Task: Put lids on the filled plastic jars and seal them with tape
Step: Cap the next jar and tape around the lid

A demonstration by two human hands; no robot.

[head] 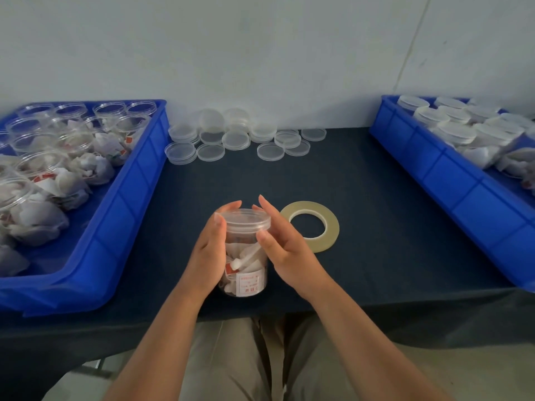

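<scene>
Behind everything, a pale, flat-painted wall (260,53), scuffed in places. Below it, a table (376,198) draped in dark navy cloth, matte and smooth, hanging over the near edge.

At the left, a blue tray (130,204) of glossy moulded plastic with ribbed walls, packed with open jars (37,166), clear and round, stuffed with crumpled white sachets. At the right, a second blue tray (434,175), set at an angle, holding capped jars (454,133) with frosted flat tops.

Along the back edge between the trays, loose lids (237,140): shallow translucent discs, some stacked, some overlapping. Flat on the cloth just right of the hands, a tape roll (321,218), a thin yellowish ring.

Upright near the table's front edge, the jar (246,256): a clear cylinder with a white label, sachets inside, lid (246,218) seated on top. Left hand (208,250) curled round its left side, thumb at the lid's rim. Right hand (283,244) against the right side, fingers nearly straight along the lid, thumb tip pressed just beneath the rim.
</scene>
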